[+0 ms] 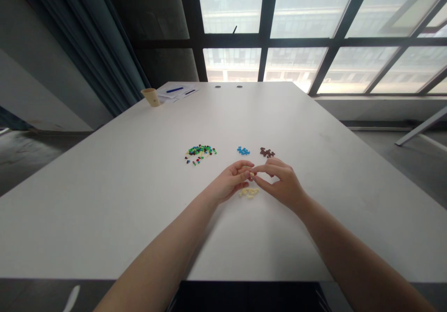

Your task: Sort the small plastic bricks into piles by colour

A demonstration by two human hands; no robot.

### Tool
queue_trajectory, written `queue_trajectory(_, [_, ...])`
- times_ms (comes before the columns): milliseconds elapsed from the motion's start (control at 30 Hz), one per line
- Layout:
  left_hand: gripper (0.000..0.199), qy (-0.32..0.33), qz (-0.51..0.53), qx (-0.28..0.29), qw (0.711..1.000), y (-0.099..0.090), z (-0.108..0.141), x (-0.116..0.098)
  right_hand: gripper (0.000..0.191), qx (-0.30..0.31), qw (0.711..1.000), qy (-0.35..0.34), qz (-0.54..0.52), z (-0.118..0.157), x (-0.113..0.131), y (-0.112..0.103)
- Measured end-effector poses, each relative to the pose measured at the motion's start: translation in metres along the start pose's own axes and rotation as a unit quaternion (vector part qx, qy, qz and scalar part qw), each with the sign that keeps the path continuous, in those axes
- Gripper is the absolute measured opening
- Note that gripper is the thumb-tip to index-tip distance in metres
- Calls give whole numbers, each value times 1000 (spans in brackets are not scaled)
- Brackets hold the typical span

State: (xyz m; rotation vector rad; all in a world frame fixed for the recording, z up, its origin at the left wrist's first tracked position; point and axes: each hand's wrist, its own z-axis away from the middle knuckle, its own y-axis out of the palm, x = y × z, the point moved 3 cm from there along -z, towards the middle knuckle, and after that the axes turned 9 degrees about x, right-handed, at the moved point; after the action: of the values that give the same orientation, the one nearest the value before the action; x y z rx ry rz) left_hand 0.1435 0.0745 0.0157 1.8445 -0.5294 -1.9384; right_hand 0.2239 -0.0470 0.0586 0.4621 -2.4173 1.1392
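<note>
My left hand [234,179] and my right hand [279,179] meet over the table. Between their fingertips is a small pale yellow piece [252,175]; a bit of red shows beside it. My left fingers are closed round it, and my right thumb and forefinger pinch at it from the other side. Just below the hands lies a little group of pale yellow pieces [249,193]. Beyond them are a blue pile [243,151] and a dark brown pile [267,152]. A mixed heap of green, blue, red and dark pieces [200,151] spreads to the left.
The white table [139,200] reaches back toward the windows. At its far left stand a tan paper cup [151,97] and papers [171,96] with a blue pen [174,90] on them. A dark edge [249,295] shows at the table's near side.
</note>
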Motion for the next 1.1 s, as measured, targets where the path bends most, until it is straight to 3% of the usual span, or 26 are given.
queue_trajectory(467, [35, -17, 44, -3, 999, 3, 0, 1, 9, 4, 1000, 12, 2, 1, 0, -1])
queue_trajectory(800, [37, -34, 16, -27, 999, 4, 1, 0, 10, 25, 999, 26, 20, 0, 0, 0])
queue_trajectory(867, [35, -40, -18, -54, 998, 0, 2, -3, 11, 58, 996, 62, 24, 0, -5, -1])
queue_trajectory(933, [34, -33, -75, -111, 990, -8, 3, -10, 12, 128, 985, 110, 18, 2, -14, -1])
queue_trajectory(1100, [30, 34, -219, -292, 930, -45, 8, -34, 13, 306, 937, 166, 6, 14, -33, 8])
